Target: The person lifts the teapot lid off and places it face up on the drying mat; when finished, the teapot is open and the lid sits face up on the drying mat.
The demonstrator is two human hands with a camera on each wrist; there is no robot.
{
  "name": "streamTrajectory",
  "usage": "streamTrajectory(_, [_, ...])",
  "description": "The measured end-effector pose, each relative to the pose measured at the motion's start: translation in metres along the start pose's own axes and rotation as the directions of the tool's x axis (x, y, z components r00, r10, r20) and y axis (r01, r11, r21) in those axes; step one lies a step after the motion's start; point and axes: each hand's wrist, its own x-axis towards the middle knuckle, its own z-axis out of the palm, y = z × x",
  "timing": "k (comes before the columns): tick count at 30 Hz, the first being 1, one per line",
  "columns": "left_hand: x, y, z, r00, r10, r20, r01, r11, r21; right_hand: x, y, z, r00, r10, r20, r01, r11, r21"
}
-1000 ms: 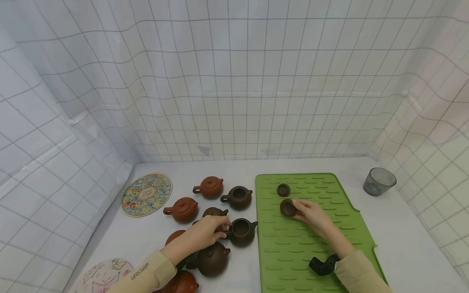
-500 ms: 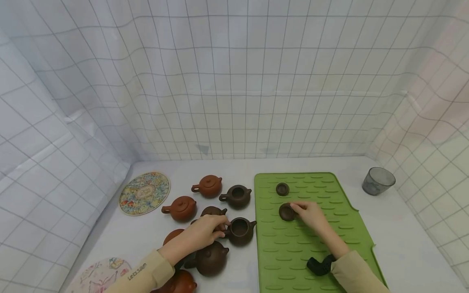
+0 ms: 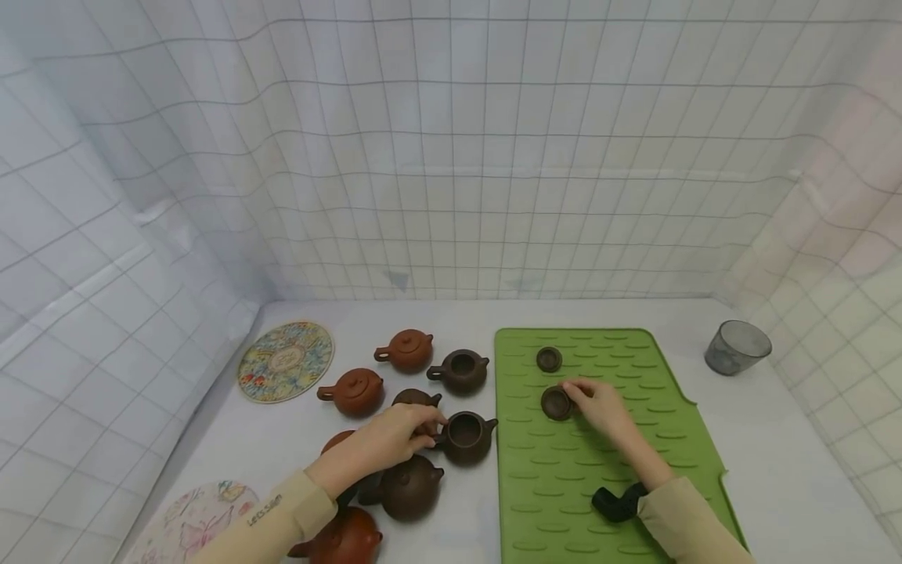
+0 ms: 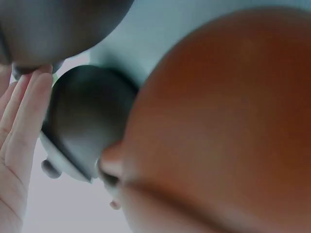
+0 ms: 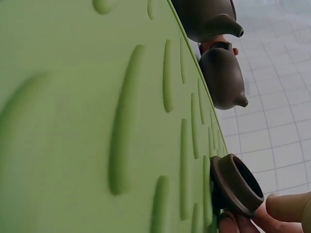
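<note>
A dark brown teapot (image 3: pixel 467 440) without its lid stands just left of the green mat (image 3: pixel 535 470). My left hand (image 3: pixel 380 445) pinches its handle; the grip itself is partly hidden behind the fingers. On the mat lies a round dark brown teapot lid (image 3: pixel 556 403), its hollow side up. The thumb and fingers of my right hand (image 3: pixel 601 409) pinch that lid's right edge, and the right wrist view shows the raised inner rim of the lid (image 5: pixel 239 185). Farther back on the mat sits a smaller upturned lid (image 3: pixel 549 359).
Another lidless dark teapot (image 3: pixel 461 371) stands behind. Reddish teapots (image 3: pixel 358 392) and a dark lidded teapot (image 3: pixel 409 489) crowd around the left arm. A black curved object (image 3: pixel 616 505) lies by the right sleeve. A grey glass (image 3: pixel 737 347) and patterned round mats (image 3: pixel 285 360) flank the table.
Over the last second the lid in my right hand has come slightly nearer and down flat onto the mat. My left hand stays at the teapot handle. The head view has shifted a little.
</note>
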Motion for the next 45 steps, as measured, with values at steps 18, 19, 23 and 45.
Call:
streamTrajectory(18, [-0.091, 0.005, -0.024, 0.976, -0.175, -0.133, 0.164, 0.983, -0.087, -0.029, -0.089, 0.040, 0.903, -0.429, -0.015, 0.428, 0.903, -0.025])
streamTrajectory(19, [-0.096, 0.004, -0.022, 0.973, -0.189, -0.134, 0.178, 0.980, -0.089, -0.032, -0.094, 0.045, 0.891, -0.453, 0.003, 0.453, 0.891, -0.005])
streamTrajectory(23, [-0.107, 0.001, -0.011, 0.965, -0.220, -0.141, 0.204, 0.972, -0.119, -0.043, -0.112, 0.067, 0.851, -0.519, 0.079, 0.515, 0.855, 0.063])
streamTrajectory(45, [-0.110, -0.005, 0.014, 0.970, -0.221, -0.103, 0.206, 0.969, -0.137, -0.065, -0.144, 0.134, 0.676, -0.620, 0.400, 0.680, 0.733, -0.012])
